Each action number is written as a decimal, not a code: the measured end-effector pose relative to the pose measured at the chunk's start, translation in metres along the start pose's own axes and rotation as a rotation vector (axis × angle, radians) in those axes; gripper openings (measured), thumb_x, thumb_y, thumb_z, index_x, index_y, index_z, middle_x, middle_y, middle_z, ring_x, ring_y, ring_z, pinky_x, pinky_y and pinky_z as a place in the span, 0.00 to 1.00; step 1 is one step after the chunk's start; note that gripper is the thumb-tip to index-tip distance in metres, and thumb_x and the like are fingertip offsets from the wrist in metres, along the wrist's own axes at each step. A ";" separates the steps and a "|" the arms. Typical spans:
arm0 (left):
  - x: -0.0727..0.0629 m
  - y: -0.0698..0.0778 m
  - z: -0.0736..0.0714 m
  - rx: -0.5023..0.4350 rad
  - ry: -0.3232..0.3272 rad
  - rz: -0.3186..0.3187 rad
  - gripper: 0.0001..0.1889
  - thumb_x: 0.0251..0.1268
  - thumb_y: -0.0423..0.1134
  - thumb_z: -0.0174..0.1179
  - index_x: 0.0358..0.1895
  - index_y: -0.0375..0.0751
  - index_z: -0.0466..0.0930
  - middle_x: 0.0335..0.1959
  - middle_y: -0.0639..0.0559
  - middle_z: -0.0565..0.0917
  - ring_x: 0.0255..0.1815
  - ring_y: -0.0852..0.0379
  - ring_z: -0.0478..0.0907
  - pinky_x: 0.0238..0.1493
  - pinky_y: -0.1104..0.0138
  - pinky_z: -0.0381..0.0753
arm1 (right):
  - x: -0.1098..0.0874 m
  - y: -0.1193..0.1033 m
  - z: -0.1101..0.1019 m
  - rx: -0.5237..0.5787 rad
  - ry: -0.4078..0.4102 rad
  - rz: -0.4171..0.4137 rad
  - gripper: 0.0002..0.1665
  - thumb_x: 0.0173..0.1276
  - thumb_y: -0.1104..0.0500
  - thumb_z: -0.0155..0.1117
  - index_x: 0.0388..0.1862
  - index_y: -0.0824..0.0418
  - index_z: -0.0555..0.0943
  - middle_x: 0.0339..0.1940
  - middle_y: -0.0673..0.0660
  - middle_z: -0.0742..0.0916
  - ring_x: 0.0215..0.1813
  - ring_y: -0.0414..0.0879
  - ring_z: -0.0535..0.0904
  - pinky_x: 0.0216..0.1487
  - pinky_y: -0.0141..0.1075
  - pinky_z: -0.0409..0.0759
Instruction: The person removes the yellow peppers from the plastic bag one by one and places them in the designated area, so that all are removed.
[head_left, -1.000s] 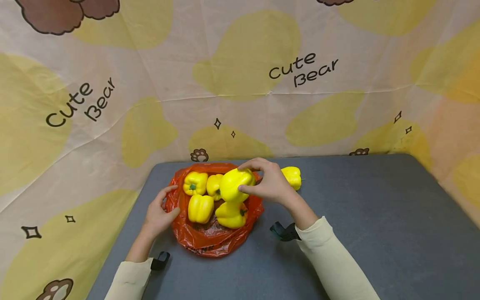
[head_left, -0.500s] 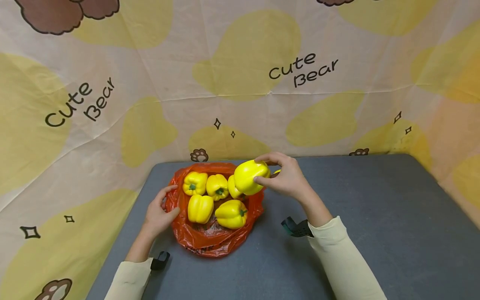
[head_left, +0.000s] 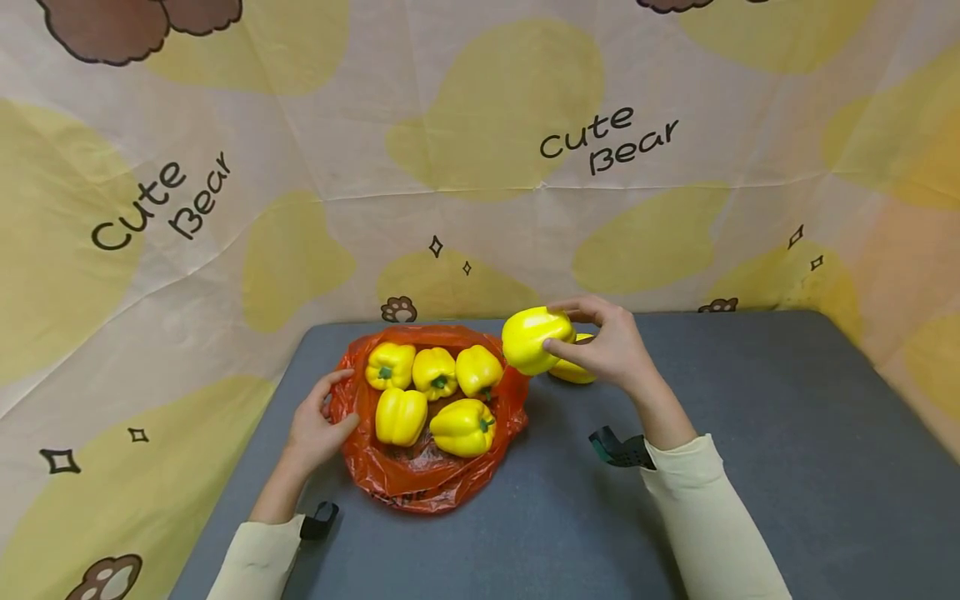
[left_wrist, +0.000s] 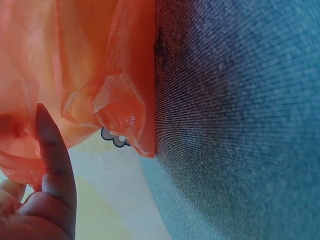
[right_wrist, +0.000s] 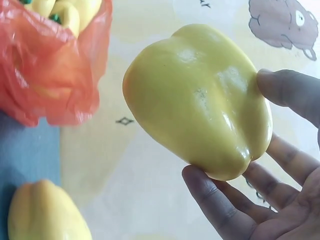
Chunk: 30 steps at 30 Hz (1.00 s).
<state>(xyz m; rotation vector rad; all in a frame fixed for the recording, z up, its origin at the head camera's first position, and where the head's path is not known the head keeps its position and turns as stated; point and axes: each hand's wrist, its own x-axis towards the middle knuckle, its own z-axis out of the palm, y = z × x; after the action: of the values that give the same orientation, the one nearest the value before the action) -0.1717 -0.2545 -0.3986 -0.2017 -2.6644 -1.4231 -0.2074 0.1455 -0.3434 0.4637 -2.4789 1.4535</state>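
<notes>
My right hand [head_left: 611, 346] holds a yellow bell pepper [head_left: 534, 340] up in the air, just right of the red plastic bag [head_left: 427, 493]. In the right wrist view the thumb [right_wrist: 292, 92] lies on one side of this pepper [right_wrist: 200, 100] and the fingertips on the other. My left hand [head_left: 318, 427] grips the left side of the bag, fingertips at its rim. The left wrist view shows the thumb [left_wrist: 55, 155] against the thin red film [left_wrist: 80, 60]. Several yellow bell peppers, one a front pepper [head_left: 401, 417], lie inside the wide-mouthed bag.
Another yellow bell pepper [head_left: 573, 371] lies on the grey table [head_left: 787, 467] right of the bag, partly hidden behind the raised pepper and right hand. A printed cloth [head_left: 480, 125] hangs close behind the table's far edge. Dark straps [head_left: 622, 450] sit at the wrists.
My right hand has carried its pepper rightward and slightly up, from over the bag to beyond its right rim. The bag's back-right pepper now shows fully. My left hand stays put.
</notes>
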 end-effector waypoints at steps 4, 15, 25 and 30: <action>0.000 -0.001 0.000 0.021 0.008 0.004 0.31 0.54 0.24 0.59 0.65 0.34 0.66 0.57 0.31 0.73 0.37 0.44 0.83 0.32 0.73 0.83 | -0.003 0.006 -0.010 -0.025 0.033 0.029 0.27 0.55 0.54 0.75 0.54 0.57 0.82 0.55 0.59 0.82 0.56 0.57 0.81 0.48 0.48 0.82; 0.013 -0.047 0.003 0.021 0.007 -0.021 0.34 0.56 0.28 0.61 0.68 0.44 0.65 0.61 0.35 0.72 0.38 0.48 0.83 0.32 0.72 0.83 | -0.010 0.022 -0.033 -0.093 0.126 0.084 0.27 0.56 0.51 0.74 0.55 0.57 0.81 0.57 0.58 0.82 0.55 0.57 0.81 0.42 0.37 0.80; 0.011 -0.043 0.002 0.029 0.009 -0.019 0.33 0.56 0.30 0.62 0.67 0.47 0.65 0.62 0.38 0.72 0.39 0.49 0.83 0.33 0.69 0.85 | -0.018 0.035 -0.050 -0.151 0.184 0.105 0.28 0.57 0.51 0.73 0.55 0.59 0.81 0.57 0.60 0.82 0.54 0.59 0.80 0.40 0.32 0.77; 0.013 -0.045 0.002 0.028 -0.007 -0.031 0.33 0.57 0.29 0.61 0.69 0.45 0.64 0.62 0.35 0.71 0.42 0.44 0.83 0.34 0.67 0.85 | -0.021 0.043 -0.057 -0.149 0.200 0.113 0.28 0.56 0.52 0.73 0.55 0.61 0.81 0.56 0.61 0.82 0.52 0.59 0.81 0.37 0.22 0.75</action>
<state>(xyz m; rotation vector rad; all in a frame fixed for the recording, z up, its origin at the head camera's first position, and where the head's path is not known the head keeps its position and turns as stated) -0.1919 -0.2769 -0.4350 -0.1632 -2.7028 -1.3956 -0.2021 0.2180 -0.3583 0.1449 -2.4622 1.2719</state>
